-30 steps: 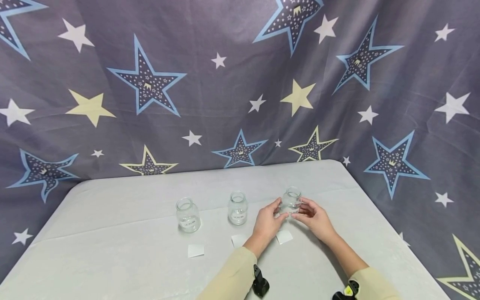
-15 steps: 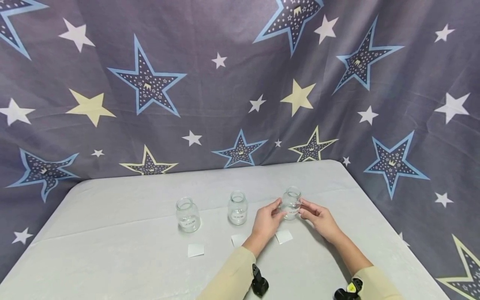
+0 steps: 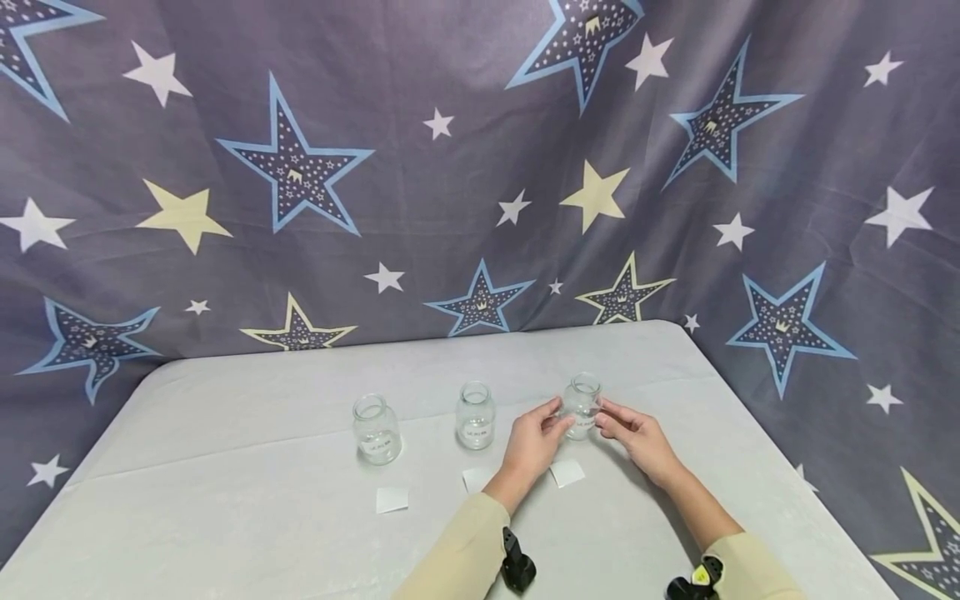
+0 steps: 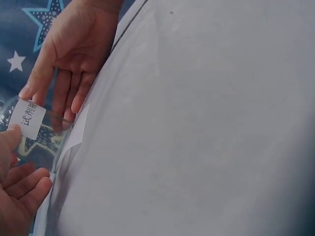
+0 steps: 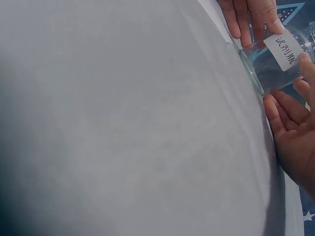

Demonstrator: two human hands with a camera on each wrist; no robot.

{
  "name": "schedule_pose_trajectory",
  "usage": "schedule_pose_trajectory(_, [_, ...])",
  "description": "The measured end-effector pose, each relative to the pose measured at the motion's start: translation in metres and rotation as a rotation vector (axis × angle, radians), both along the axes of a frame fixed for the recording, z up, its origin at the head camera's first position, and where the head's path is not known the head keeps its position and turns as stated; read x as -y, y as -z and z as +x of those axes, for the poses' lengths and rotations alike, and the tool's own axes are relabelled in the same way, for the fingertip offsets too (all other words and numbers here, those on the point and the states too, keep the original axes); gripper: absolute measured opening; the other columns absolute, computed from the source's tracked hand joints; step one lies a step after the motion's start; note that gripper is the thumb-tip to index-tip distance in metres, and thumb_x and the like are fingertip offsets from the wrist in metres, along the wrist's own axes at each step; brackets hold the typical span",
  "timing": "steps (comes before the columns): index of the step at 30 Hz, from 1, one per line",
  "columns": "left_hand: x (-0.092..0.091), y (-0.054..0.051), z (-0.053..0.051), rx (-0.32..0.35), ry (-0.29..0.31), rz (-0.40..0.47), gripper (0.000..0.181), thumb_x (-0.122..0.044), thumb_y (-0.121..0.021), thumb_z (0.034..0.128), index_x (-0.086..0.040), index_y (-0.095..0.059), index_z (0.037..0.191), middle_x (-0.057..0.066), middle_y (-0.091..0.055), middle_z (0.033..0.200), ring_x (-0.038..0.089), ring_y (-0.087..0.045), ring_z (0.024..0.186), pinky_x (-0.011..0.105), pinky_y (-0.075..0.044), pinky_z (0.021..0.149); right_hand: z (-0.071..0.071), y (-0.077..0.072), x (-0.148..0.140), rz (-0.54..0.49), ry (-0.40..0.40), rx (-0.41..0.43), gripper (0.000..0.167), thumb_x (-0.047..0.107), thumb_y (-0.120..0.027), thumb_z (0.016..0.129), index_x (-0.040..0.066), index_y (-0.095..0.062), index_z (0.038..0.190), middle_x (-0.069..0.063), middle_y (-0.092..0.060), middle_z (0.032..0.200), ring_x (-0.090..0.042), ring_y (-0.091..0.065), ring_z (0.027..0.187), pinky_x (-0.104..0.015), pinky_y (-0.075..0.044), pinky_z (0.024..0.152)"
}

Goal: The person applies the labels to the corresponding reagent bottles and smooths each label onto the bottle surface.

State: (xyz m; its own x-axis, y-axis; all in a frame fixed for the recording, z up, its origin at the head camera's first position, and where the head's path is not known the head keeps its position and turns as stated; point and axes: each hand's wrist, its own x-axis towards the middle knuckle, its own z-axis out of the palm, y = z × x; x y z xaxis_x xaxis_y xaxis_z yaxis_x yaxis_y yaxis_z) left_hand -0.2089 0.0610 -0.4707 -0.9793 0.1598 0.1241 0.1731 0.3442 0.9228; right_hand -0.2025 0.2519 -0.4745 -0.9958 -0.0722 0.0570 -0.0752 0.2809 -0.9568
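Observation:
A clear glass jar (image 3: pixel 581 407) with no lid stands at the right of the row, between my two hands. My left hand (image 3: pixel 532 442) grips its left side, the thumb at the edge of the white label (image 4: pixel 28 119). From the right, my right hand (image 3: pixel 637 437) holds the jar, with its thumb on the front. Dark handwritten characters show on the label in both wrist views. Two similar labelled jars stand to the left: a middle jar (image 3: pixel 476 417) and a left jar (image 3: pixel 377 430). Some of the fingers are hidden behind the held jar.
Three white paper squares lie in front of the jars: a left square (image 3: pixel 392 500), a middle square (image 3: pixel 476 480) partly covered by my left wrist, and a right square (image 3: pixel 567 472). A pale cloth covers the table (image 3: pixel 225 517). A star-patterned curtain (image 3: pixel 420 208) hangs behind.
My right hand has shifted slightly to the right, its thumb moving from the label's front toward the jar's right side. The left hand and the other jars stay in place.

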Motion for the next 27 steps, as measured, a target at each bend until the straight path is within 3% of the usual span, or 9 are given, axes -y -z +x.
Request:
schedule_pose_trajectory(7, [0.002, -0.001, 0.000, -0.008, -0.016, -0.004, 0.045, -0.027, -0.062, 0.0893, -0.004, -0.055, 0.127, 0.011, -0.062, 0.124, 0.018, -0.065, 0.103, 0.018, -0.051, 0.083, -0.001, 0.000, 0.001, -0.047, -0.022, -0.002, 0.051, 0.021, -0.060, 0.092, -0.007, -0.046, 0.132, -0.027, -0.050, 0.132, -0.001, -0.065, 0.090, -0.018, -0.052, 0.081])
schedule_pose_trajectory(15, [0.011, -0.009, 0.007, -0.026, -0.046, -0.082, 0.032, -0.028, -0.059, 0.0918, -0.006, -0.065, 0.114, 0.009, -0.069, 0.109, 0.017, -0.067, 0.095, 0.022, -0.053, 0.078, 0.000, 0.000, -0.002, -0.129, -0.038, -0.013, 0.047, 0.020, -0.056, 0.094, -0.012, -0.048, 0.127, -0.031, -0.052, 0.126, -0.004, -0.066, 0.094, -0.024, -0.053, 0.083])
schedule_pose_trajectory(22, [0.024, -0.020, 0.021, -0.021, -0.046, -0.165, 0.022, -0.030, -0.057, 0.0923, -0.013, -0.068, 0.099, 0.002, -0.070, 0.100, 0.011, -0.066, 0.085, 0.024, -0.052, 0.073, 0.003, -0.004, -0.006, -0.107, 0.022, 0.005, 0.043, 0.022, -0.057, 0.094, -0.012, -0.053, 0.120, -0.011, -0.068, 0.111, -0.008, -0.068, 0.088, -0.025, -0.055, 0.076])
schedule_pose_trajectory(27, [0.034, -0.030, 0.030, -0.020, -0.031, -0.201, 0.023, -0.034, -0.056, 0.0918, -0.014, -0.068, 0.095, 0.002, -0.070, 0.097, 0.011, -0.066, 0.084, 0.026, -0.052, 0.073, 0.004, -0.007, -0.012, -0.089, 0.054, 0.003, 0.042, 0.022, -0.057, 0.093, -0.012, -0.054, 0.118, -0.003, -0.070, 0.103, -0.007, -0.067, 0.084, -0.024, -0.054, 0.070])
